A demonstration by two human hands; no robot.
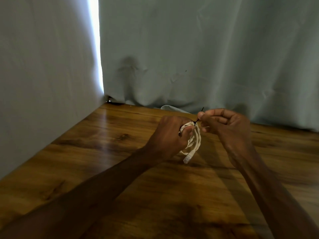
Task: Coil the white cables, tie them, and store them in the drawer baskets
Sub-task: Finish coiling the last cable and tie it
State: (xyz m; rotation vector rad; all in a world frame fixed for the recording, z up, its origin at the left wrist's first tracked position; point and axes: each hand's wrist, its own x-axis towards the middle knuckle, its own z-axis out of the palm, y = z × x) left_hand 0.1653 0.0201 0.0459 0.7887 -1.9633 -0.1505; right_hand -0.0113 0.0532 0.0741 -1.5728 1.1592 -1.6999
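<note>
A coiled white cable (196,140) is held just above the wooden table (103,152), a clear plug hanging from its lower end. My left hand (170,135) is closed around the left side of the coil. A thin black tie (198,118) wraps the top of the coil and sticks up to the right. My right hand (224,125) pinches that tie between thumb and fingers, right next to the coil. No drawer or basket is in view.
Pale blue-grey curtains (189,49) hang close behind and to the left of the table, with a bright gap of light (95,40) between them. A fold of cloth (170,107) lies on the table's far edge.
</note>
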